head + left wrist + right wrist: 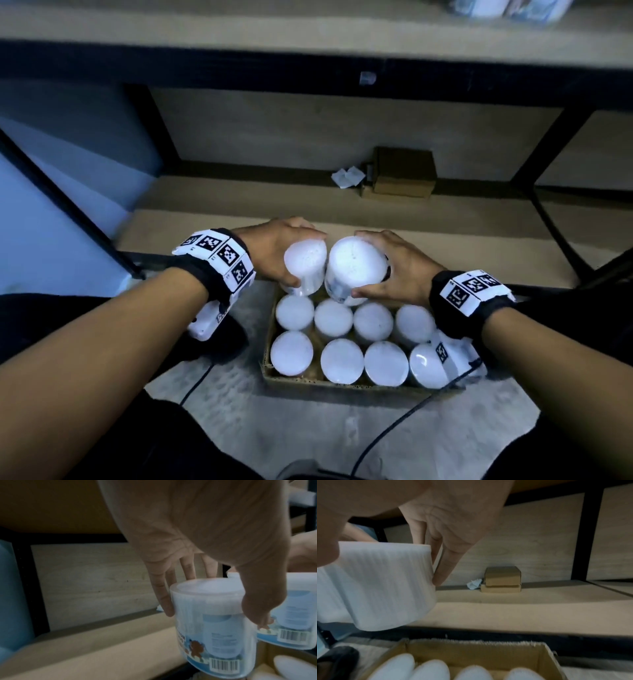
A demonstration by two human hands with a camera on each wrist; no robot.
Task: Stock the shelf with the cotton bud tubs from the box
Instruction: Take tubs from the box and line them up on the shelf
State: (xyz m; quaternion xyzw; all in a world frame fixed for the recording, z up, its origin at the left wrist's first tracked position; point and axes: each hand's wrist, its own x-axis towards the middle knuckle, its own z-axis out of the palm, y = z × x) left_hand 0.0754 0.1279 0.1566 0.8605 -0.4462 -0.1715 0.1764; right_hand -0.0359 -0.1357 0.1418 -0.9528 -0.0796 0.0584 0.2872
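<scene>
An open cardboard box (337, 386) on the floor holds several white-lidded cotton bud tubs (333, 318) standing upright. My left hand (274, 250) grips one tub (305, 270) from above, lifted over the box's far end. My right hand (394, 270) grips a second tub (354, 267) beside it, and the two tubs almost touch. In the left wrist view the held tub (211, 626) shows a blue label and barcode, with thumb and fingers round its lid. In the right wrist view the fingers (443, 566) curl round the other tub (382, 585). The low shelf board (239, 219) lies just beyond.
At the back of the low shelf stand two stacked small brown boxes (400, 173) and a crumpled white paper (346, 177). Black shelf posts (544, 157) frame the bay, and an upper shelf edge (308, 68) runs overhead. Cables (394, 428) trail on the floor.
</scene>
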